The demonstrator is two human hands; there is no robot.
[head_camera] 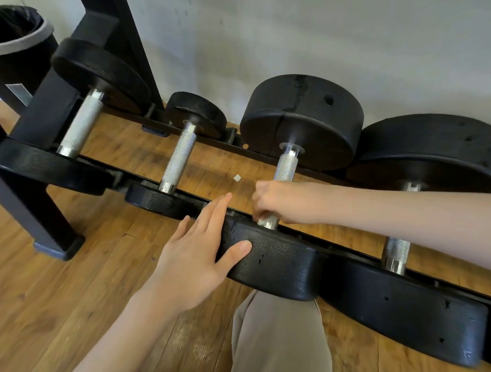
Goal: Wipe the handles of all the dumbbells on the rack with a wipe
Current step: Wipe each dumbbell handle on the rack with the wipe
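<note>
Several black dumbbells lie across a low black rack [182, 196], each with a knurled silver handle. My right hand [282, 202] is curled round the near end of the third dumbbell's handle [286, 166], with a bit of white wipe [261, 221] showing under the fingers. My left hand [200, 248] lies flat with straight fingers against the near head of that dumbbell [280, 266], thumb on its top. The handles at the far left [81, 124], second from left [178, 158] and far right [397, 253] are bare.
A black bin [18, 38] with a liner stands at the far left by the rack's upright post [46, 106]. A small white scrap [237, 178] lies on the wooden floor under the rack. My knee in beige trousers [278, 342] is below the dumbbell. A pale wall runs behind.
</note>
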